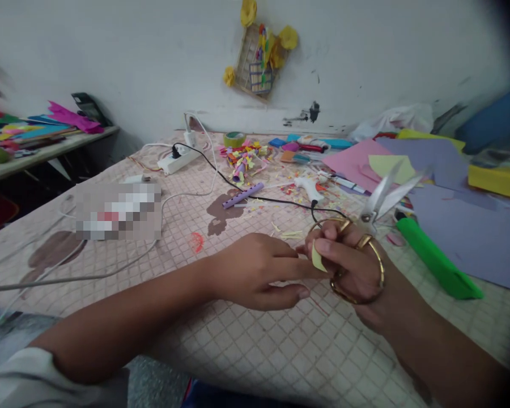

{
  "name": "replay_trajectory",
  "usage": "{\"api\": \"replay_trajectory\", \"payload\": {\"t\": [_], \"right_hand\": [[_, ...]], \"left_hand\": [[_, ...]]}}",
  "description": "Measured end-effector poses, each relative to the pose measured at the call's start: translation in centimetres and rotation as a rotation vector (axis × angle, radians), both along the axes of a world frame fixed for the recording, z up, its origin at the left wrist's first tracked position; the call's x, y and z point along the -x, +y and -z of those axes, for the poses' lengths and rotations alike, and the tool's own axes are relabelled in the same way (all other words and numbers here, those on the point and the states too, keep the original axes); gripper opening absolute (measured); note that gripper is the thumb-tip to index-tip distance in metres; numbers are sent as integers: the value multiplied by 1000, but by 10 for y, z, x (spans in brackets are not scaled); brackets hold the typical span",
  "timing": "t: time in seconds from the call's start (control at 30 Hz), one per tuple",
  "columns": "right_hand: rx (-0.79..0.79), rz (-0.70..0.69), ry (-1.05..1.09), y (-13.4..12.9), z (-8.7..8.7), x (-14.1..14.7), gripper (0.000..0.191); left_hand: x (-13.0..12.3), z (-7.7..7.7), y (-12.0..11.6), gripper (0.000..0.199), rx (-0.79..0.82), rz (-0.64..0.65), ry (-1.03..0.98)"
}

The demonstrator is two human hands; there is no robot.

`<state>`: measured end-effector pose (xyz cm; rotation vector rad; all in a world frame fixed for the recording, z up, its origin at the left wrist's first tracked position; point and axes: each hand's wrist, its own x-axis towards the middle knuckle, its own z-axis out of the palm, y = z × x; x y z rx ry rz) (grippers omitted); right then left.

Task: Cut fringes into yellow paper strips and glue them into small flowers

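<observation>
My right hand (352,269) is closed around a pair of scissors (372,209) with gold-coloured handles. The blades stand apart and point up and away from me. Between that hand's thumb and fingers is a small curved strip of pale yellow paper (318,258). Beside it, my left hand (263,272) reaches across with its fingers stretched out and the thumb apart. Its fingertips meet the right hand near the paper strip, and some of them are hidden there. A white glue gun (309,188) lies just beyond the hands.
A green roll (437,258) and purple sheets (471,232) lie at right. Farther back are a purple strip with holes (243,195), a pile of colourful paper pieces (244,161), tape (234,139) and a white power strip (181,158). Cables cross the tabletop (238,351).
</observation>
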<state>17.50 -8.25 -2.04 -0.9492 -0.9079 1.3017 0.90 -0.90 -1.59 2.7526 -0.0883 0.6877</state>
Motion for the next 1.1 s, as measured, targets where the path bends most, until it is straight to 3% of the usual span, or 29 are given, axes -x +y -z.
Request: {"api": "replay_trajectory", "payload": {"t": [0.27, 0.43, 0.5, 0.73, 0.9, 0.97, 1.1], "right_hand": [[-245, 160, -484, -7, -5, -5, 19], [-252, 145, -753, -12, -12, -6, 21], [-259, 149, -752, -12, -12, -7, 22], [-197, 142, -394, -8, -7, -13, 19], [-182, 249, -650, -11, -13, -11, 22], [-206, 228, -698, -12, -12, -10, 23], [-195, 110, -415, -9, -6, -11, 21]], "left_hand": [[-1, -1, 1, 30, -17, 56, 33], [-1, -5, -1, 27, 139, 102, 49], [-1, -6, -2, 25, 187, 115, 51], [-1, -7, 1, 24, 264, 98, 91], [0, -8, -1, 26, 321, 131, 47], [1, -8, -2, 25, 313, 121, 34], [0, -7, 0, 22, 282, 83, 36]]}}
